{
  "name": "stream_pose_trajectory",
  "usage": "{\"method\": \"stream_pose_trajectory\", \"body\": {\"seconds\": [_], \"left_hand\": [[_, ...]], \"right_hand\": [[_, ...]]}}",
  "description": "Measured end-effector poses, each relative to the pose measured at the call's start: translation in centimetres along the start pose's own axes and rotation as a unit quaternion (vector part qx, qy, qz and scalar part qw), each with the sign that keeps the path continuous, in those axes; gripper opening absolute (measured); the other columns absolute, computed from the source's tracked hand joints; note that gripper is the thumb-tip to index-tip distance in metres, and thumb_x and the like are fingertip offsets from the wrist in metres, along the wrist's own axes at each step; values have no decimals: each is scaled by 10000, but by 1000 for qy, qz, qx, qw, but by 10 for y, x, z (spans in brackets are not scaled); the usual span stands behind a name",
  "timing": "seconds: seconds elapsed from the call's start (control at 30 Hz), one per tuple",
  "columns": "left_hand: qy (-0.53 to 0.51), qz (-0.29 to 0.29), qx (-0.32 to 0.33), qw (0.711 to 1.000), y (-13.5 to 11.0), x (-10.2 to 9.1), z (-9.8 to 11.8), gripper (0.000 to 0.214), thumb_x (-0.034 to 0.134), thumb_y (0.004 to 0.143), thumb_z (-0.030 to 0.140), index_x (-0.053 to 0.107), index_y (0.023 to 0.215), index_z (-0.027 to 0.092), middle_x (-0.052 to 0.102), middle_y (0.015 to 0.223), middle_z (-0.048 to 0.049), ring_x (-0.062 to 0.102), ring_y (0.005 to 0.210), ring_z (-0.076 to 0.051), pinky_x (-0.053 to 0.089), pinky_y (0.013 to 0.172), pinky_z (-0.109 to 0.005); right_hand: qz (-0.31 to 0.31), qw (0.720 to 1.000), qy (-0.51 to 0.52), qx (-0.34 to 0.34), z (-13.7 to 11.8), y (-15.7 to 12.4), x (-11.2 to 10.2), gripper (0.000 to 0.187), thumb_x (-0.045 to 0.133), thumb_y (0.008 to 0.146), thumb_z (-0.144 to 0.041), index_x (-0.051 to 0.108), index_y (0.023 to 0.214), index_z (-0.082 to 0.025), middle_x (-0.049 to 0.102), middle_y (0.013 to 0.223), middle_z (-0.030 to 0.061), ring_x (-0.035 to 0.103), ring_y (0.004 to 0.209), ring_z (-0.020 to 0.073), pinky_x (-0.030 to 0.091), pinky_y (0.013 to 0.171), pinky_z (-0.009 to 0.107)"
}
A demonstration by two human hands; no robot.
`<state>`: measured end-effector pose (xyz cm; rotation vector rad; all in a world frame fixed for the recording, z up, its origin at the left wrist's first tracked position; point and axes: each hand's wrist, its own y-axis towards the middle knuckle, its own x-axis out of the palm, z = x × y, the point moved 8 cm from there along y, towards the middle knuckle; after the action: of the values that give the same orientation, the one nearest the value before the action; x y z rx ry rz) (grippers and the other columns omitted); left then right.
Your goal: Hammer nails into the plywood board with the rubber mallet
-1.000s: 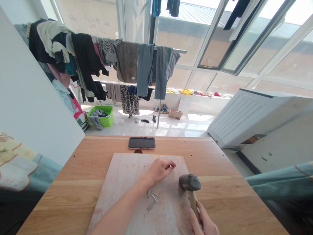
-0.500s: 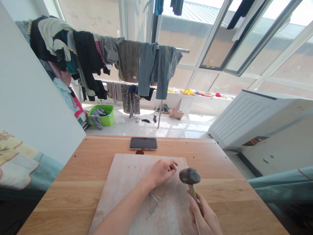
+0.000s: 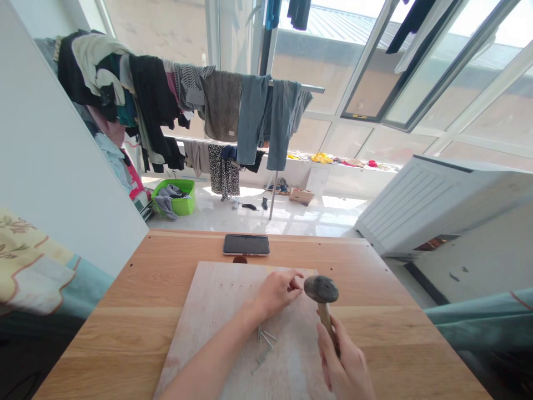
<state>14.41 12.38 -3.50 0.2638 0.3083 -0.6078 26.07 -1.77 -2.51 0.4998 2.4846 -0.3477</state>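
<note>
A pale wooden board [image 3: 216,316] lies on the wooden table [image 3: 125,311]. My left hand [image 3: 277,291] rests on the board's far right part, fingers pinched together on a small nail that barely shows. My right hand [image 3: 343,364] grips the wooden handle of a hammer [image 3: 320,294]. The hammer's dark head hovers just right of the left fingertips. Several loose nails [image 3: 263,344] lie on the board near my left forearm. A row of small nail heads [image 3: 235,285] dots the board's far edge.
A dark phone [image 3: 246,244] lies flat at the table's far edge, a small brown object [image 3: 240,259] just before it. Beyond stand a clothes rack [image 3: 233,111] with hanging garments, a green laundry basket [image 3: 172,197] and a white cabinet [image 3: 437,200] at right.
The hammer head has moved left and away from me, closer to the left fingertips. My right hand has slid further up into view on the handle. The left hand stays nearly still.
</note>
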Motion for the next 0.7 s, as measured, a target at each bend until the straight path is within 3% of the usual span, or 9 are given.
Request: {"method": "stream_pose_trajectory", "body": {"seconds": [0.17, 0.27, 0.4, 0.57, 0.7], "left_hand": [[12, -9, 2, 1000, -1, 2, 0, 335, 626, 816, 125, 672, 1143, 180, 765, 871, -20, 678, 754, -153, 516, 757, -250], [22, -6, 7, 1000, -2, 0, 4, 300, 638, 821, 151, 668, 1119, 165, 752, 930, -38, 666, 761, -153, 519, 756, -255], [120, -14, 45, 992, -10, -14, 23, 191, 657, 815, 204, 665, 1002, 161, 687, 968, -55, 630, 823, -170, 507, 776, -267], [314, -183, 68, 929, -50, -14, 47, 119, 700, 741, 240, 663, 843, 190, 630, 899, -59, 613, 794, -223, 485, 678, -299], [388, -189, 90, 898, -76, -7, 56, 63, 724, 670, 168, 675, 709, 158, 638, 874, -120, 624, 846, -293, 497, 701, -362]], "right_hand": [[-28, 999, -28, -8, 1, -2, 4, 626, 433, 883, -665, 666, 1178, -164, 511, 417, -51, 521, 362, 193, 427, 445, 281], [-4, 1000, -21, -10, 6, -6, -2, 642, 405, 895, -687, 669, 1180, -176, 533, 444, -39, 523, 379, 184, 419, 437, 269], [-4, 1000, -13, 15, 25, -11, -5, 626, 400, 892, -680, 667, 1143, -173, 558, 479, -37, 558, 416, 187, 447, 467, 265], [-22, 999, -15, 33, 43, -9, -2, 525, 407, 897, -622, 684, 1055, -205, 622, 529, -16, 636, 493, 210, 484, 506, 270], [-18, 999, -29, 28, 47, -8, -3, 486, 444, 891, -592, 686, 1075, -213, 677, 588, 12, 695, 620, 238, 519, 594, 276]]}}
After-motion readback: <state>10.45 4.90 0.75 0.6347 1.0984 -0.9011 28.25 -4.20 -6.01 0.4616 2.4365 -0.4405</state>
